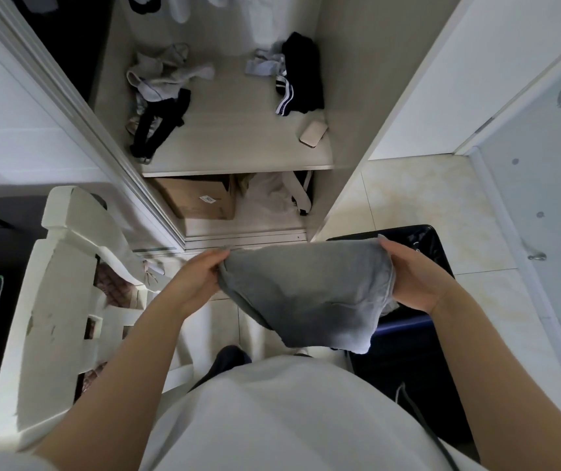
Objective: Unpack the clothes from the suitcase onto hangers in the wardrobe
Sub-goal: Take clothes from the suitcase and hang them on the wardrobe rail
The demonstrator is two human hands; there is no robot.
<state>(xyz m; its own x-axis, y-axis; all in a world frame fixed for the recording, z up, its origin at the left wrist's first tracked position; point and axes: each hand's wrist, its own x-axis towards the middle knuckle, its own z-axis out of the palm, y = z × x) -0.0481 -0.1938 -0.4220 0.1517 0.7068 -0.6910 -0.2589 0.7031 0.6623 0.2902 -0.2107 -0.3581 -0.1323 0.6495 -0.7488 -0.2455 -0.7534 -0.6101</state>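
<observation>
A grey garment (306, 294) hangs stretched between both my hands in front of the open wardrobe (238, 144). My left hand (194, 283) grips its left edge with curled fingers. My right hand (411, 277) grips its right edge. The dark open suitcase (418, 368) lies on the floor under my right arm, partly hidden by the garment and my body. White clothes hang at the wardrobe's top (183, 8); no hanger is plainly visible.
Loose socks and dark clothes (163, 93) and a black striped garment (299, 76) lie on the wardrobe shelf beside a small white case (313, 133). Below are a cardboard box (197, 198) and a white bag (272, 195). A white chair (68, 300) stands left.
</observation>
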